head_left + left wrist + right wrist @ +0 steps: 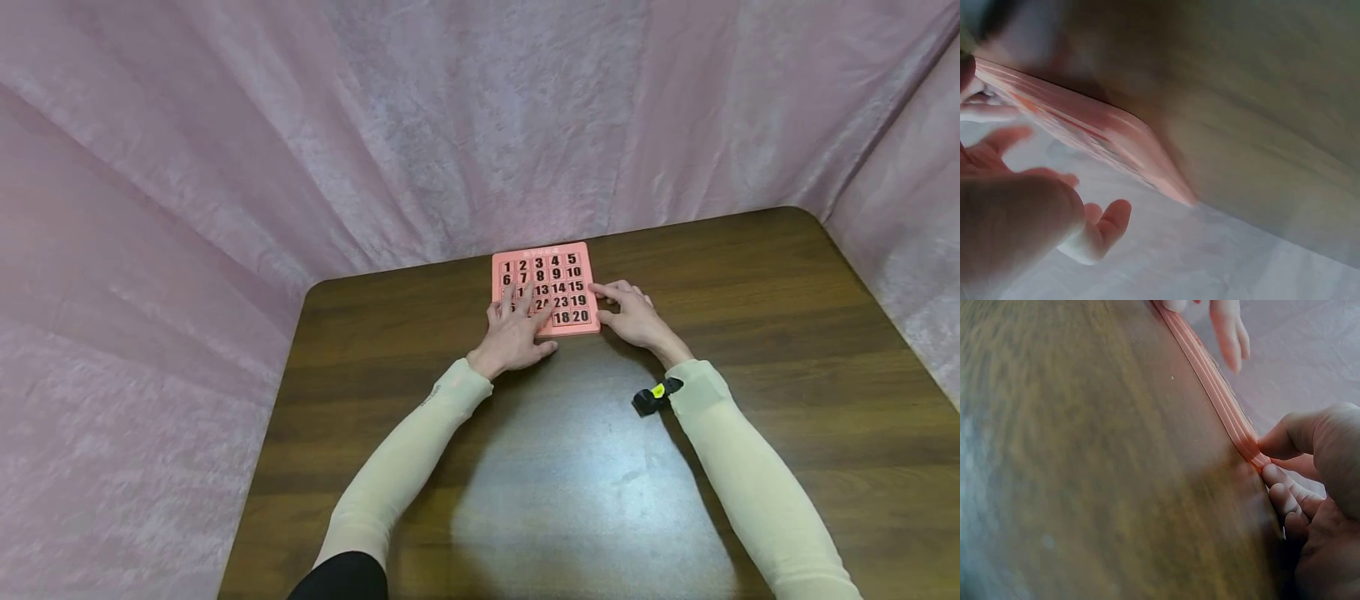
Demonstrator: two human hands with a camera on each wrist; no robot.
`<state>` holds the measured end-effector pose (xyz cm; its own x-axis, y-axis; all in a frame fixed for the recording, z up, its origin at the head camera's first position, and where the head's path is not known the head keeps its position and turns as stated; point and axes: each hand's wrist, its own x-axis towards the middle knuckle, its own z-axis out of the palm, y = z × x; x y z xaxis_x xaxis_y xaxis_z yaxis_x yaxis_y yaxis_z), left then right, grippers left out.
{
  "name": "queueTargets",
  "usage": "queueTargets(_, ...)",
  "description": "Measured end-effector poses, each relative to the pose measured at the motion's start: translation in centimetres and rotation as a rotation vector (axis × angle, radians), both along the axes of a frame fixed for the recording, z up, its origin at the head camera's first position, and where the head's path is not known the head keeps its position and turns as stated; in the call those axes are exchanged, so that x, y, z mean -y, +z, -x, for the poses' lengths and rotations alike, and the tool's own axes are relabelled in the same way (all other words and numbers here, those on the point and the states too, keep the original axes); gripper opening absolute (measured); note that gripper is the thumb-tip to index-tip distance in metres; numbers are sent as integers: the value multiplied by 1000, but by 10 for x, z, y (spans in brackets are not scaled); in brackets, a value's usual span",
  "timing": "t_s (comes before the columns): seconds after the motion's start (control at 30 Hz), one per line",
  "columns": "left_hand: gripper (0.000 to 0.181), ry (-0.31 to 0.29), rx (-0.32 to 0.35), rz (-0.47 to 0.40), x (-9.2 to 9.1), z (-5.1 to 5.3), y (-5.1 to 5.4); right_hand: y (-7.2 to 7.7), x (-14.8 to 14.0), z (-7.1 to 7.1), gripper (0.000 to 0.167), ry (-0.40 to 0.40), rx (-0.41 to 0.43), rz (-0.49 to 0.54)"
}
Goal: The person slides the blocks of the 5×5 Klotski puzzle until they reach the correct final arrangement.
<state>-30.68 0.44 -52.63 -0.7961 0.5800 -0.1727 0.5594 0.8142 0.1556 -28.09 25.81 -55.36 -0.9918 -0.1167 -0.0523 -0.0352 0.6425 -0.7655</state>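
Observation:
A pink sliding number puzzle (pixel 558 273) lies flat on the table near its back edge, with black numbers on its tiles. My left hand (pixel 512 337) reaches over the puzzle's lower left part, fingers spread across the tiles and hiding several of them. At the right side of the frame my right hand (pixel 633 317) touches the edge with thumb and index finger. In the right wrist view the thumb (pixel 1288 437) meets the puzzle's near corner, while the other fingers bend beside it. The left wrist view shows the puzzle's side edge (pixel 1129 131), blurred.
The brown wooden table (pixel 360 358) has rounded back corners. Pink velvet curtains (pixel 487 125) hang behind it and at both sides. A black wrist device with a yellow mark (pixel 651 398) is strapped at my right sleeve. Light glares on the tabletop's front middle.

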Motion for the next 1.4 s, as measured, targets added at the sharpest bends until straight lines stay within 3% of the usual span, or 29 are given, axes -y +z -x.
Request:
queueTargets(0.1,75,33,-18,19,6,7,-2,0,1,-1,58,-2,1,-2)
queueTargets(0.23,73,29,-20,16,10,9,-3,2,0,0,58,-10,6,-2)
queueTargets(0.7,61,-27,-74,9,5,-9,0,-1,-3,-1,58,-14,8,-6)
queueTargets(0.87,59,-2,-78,-42,-5,-3,-1,-3,-3,-2,57,-13,5,-4)
queueTargets(1.03,67,-16,-43,4,-15,4,-3,-7,1,-1,57,-1,10,2)
queueTargets(1.07,69,-20,-38,14,-15,8,-10,-7,1,-1,57,4,13,2)
queueTargets(1.2,68,-22,-19,45,-14,11,-12,-5,3,0,57,1,9,1)
queueTargets(1.27,66,-19,-32,47,-12,13,-11,-2,2,-1,57,-5,5,7)
queueTargets(1.3,64,-14,-26,41,-11,10,-5,0,2,-1,57,-8,3,10)
queueTargets(1.4,63,-6,-29,23,-6,11,-5,1,2,-1,57,-11,6,14)
